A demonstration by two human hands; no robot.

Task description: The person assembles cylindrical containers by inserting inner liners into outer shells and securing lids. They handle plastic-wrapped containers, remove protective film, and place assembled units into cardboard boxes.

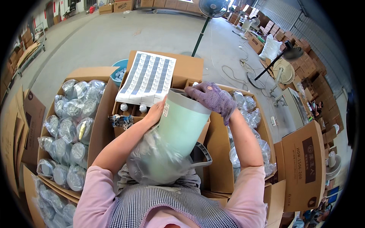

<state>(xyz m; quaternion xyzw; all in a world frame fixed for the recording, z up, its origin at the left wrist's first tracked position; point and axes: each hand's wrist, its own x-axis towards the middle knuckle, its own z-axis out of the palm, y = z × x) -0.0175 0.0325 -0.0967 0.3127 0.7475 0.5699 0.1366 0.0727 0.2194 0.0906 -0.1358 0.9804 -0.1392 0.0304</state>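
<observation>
A mint-green jug [184,125] with a grey rim and a dark grey handle [205,155] leans in front of my chest, its grey end pointing away from me. A clear plastic bag [156,155] wraps its lower part. My bare left hand [155,113] grips the jug's left side near a small white label, with some fingers hidden behind it. My right hand [215,99], in a worn purple knit glove, is curled over the grey rim, its fingertips at the dark opening. Just beyond, a printed sheet of labels [146,78] lies on an open carton [186,66].
Cartons of plastic-wrapped items stand left [68,129] and right [253,110]. White-capped bottles [124,107] sit in the middle carton. Behind it are a blue basin [121,64] and a standing fan [213,7]. A closed carton [304,167] stands at right; cables [243,72] cross the floor.
</observation>
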